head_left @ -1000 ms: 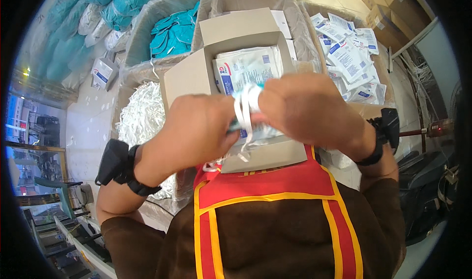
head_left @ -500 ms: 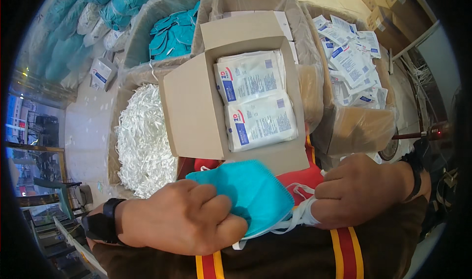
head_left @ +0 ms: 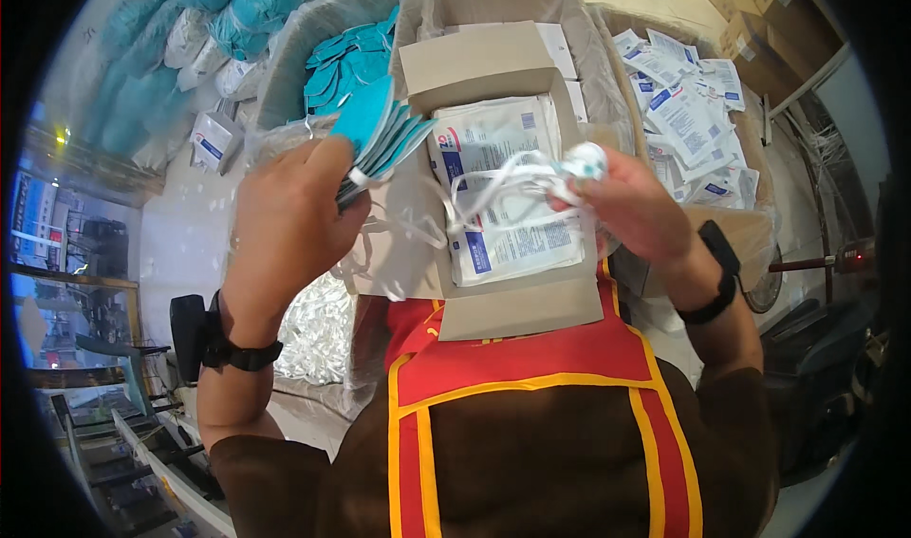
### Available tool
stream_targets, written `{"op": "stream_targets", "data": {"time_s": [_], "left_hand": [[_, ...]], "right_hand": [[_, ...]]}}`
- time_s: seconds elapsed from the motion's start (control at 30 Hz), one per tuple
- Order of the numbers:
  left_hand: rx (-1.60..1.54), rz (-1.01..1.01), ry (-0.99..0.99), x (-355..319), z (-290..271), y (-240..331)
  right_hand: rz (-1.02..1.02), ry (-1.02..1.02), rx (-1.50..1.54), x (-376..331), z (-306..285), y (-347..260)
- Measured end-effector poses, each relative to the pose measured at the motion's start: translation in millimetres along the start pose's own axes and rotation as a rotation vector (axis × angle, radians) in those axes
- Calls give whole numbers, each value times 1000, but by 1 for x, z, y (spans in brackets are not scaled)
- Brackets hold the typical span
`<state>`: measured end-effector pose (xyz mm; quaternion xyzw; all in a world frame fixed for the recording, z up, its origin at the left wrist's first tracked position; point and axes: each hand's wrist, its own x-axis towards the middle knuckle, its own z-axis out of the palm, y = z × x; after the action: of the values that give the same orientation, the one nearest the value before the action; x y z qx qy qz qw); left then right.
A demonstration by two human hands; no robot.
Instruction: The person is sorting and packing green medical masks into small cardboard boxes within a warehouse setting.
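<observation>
Raised at the left, my left hand (head_left: 294, 225) is closed around a fanned stack of teal face masks (head_left: 384, 135), their edges pointing up and away. White straps hang down from the stack. My right hand (head_left: 636, 206) pinches a bunch of white elastic straps (head_left: 498, 182), which trail leftward and are blurred. What lies inside the bunch at my fingertips cannot be made out. Beneath both hands is an open cardboard box (head_left: 517, 318) with two side-by-side stacks of flat white packets (head_left: 522, 244), partly covered by the straps.
A bin of loose teal masks (head_left: 346, 64) stands behind my left hand. White strips (head_left: 318, 334) fill another bin below it. To the right sits a carton heaped with white packets (head_left: 688, 125). Bulging bags (head_left: 223, 11) lie far left; brown cartons (head_left: 759, 40) stand far right.
Both hands have risen from near my lap to over the box. A single teal mask showed broadly before; now a fanned stack is in my left hand, and the straps stretch from my right.
</observation>
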<state>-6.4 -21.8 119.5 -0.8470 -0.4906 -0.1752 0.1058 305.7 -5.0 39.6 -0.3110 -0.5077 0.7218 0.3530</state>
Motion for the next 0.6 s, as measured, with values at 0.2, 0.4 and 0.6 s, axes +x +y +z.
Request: {"op": "stream_targets", "data": {"time_s": [0.2,0.4,0.6], "left_hand": [[42,81,1,22,-2,27],[74,144,-70,33,10,42],[73,115,-122,32,19,36]], "right_hand": [[-24,-82,326,44,21,23],[-112,-274,179,58,58,22],[-1,-281,-102,44,47,10]]}}
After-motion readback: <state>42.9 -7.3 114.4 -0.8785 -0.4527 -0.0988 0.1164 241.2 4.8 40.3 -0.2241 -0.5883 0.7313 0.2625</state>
